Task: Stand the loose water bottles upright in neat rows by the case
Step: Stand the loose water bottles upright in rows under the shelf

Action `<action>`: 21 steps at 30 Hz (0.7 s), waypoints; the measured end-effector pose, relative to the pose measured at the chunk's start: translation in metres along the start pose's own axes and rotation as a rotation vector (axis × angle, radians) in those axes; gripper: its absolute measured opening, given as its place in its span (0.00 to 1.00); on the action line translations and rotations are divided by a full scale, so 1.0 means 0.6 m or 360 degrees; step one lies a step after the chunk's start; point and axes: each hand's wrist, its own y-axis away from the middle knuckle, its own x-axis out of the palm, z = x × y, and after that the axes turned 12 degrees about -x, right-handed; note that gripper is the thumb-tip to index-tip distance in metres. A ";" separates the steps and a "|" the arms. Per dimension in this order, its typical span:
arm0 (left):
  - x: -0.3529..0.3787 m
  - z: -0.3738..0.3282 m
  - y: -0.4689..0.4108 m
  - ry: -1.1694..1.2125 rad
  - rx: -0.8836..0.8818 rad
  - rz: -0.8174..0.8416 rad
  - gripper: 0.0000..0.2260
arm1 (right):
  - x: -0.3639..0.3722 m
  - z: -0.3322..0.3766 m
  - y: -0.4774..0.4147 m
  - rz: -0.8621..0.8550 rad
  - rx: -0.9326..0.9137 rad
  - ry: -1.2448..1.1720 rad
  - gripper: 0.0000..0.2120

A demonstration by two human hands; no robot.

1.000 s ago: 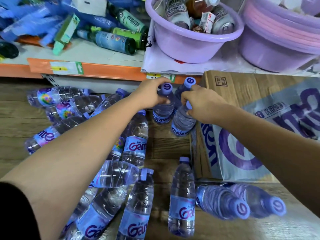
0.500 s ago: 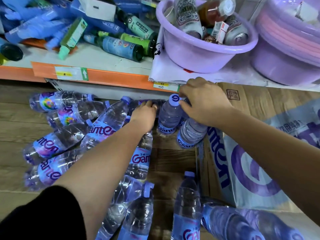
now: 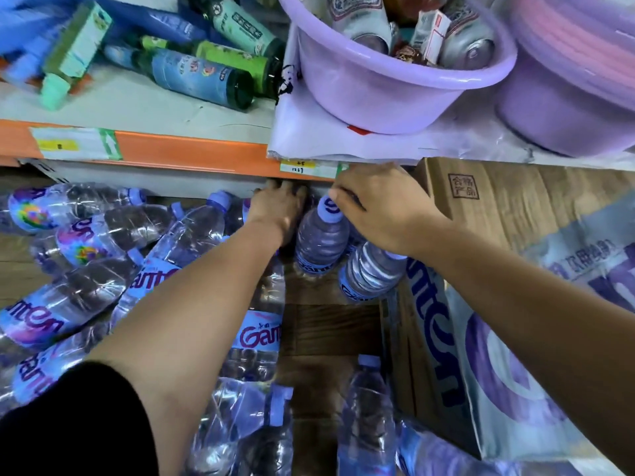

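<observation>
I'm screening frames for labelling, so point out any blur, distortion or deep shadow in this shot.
Head view: motion blur smears the green box and blue packs at top left; wide-angle bending curves the orange shelf edge; under that shelf, shadow hides the left hand fingers; the right hand and upright water bottle look sharp.

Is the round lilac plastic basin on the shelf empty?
No: the lilac plastic basin holds metal cans and a small carton.
</observation>
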 end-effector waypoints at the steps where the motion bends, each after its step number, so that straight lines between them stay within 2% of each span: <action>1: -0.004 0.008 0.001 0.0023 -0.0004 -0.0042 0.25 | 0.001 0.002 -0.002 -0.0012 -0.0005 -0.0016 0.16; 4: -0.017 0.029 0.015 0.0212 0.0052 -0.0104 0.30 | -0.003 0.010 -0.008 -0.0114 0.0005 0.0018 0.15; 7: -0.013 0.046 0.035 0.0457 0.0179 -0.0134 0.32 | -0.010 0.042 0.001 -0.0672 -0.0025 0.0263 0.13; 8: -0.010 0.056 0.044 0.0524 0.0227 -0.0177 0.30 | -0.011 0.063 0.007 -0.0779 -0.0024 0.0215 0.12; 9: -0.008 0.069 0.054 0.0599 0.0283 -0.0215 0.29 | -0.007 0.083 0.012 -0.0774 -0.0050 0.0124 0.12; 11: -0.008 0.099 0.080 0.0807 0.0423 -0.0256 0.29 | 0.012 0.117 0.017 -0.0631 -0.0108 0.0045 0.12; 13: -0.015 0.132 0.109 0.1074 0.0415 -0.0308 0.32 | 0.037 0.142 0.015 -0.0464 -0.0159 0.0099 0.10; 17: -0.034 0.154 0.140 0.1401 -0.0062 -0.0404 0.31 | 0.075 0.156 0.007 -0.0152 -0.0449 0.0408 0.08; 19: -0.039 0.150 0.147 0.1476 -0.0216 -0.0445 0.30 | 0.091 0.135 0.008 0.0034 -0.0416 0.0547 0.11; 21: -0.040 0.144 0.153 0.1516 -0.0193 -0.0486 0.30 | 0.086 0.126 0.011 0.0210 -0.0305 0.0599 0.11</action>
